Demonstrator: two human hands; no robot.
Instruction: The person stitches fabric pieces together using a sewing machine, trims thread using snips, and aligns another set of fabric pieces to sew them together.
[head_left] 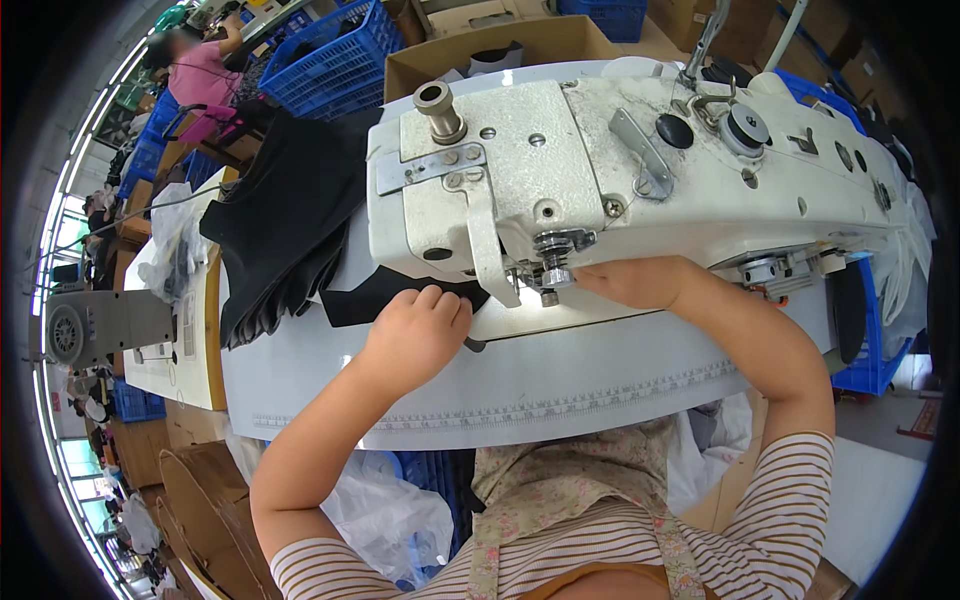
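Observation:
A white industrial sewing machine (545, 135) stands across the table in front of me. My left hand (418, 335) is closed, its fingers curled down on a black fabric piece (355, 303) left of the needle area. Part of that piece runs beneath the machine head, where I lose sight of it. My right hand (632, 282) reaches in from the right, close to the presser area. Its fingertips are hidden behind the metal tension parts (555, 262), so what they touch cannot be seen. Left of the machine lies a stack of black fabric pieces (285, 205).
A printed ruler strip (560, 408) runs along the front of the pale table (290, 385). Behind the machine are a cardboard box (570, 42) and a blue crate (335, 60). A grey motor unit (110, 325) sits at left. Another person (200, 75) sits far left.

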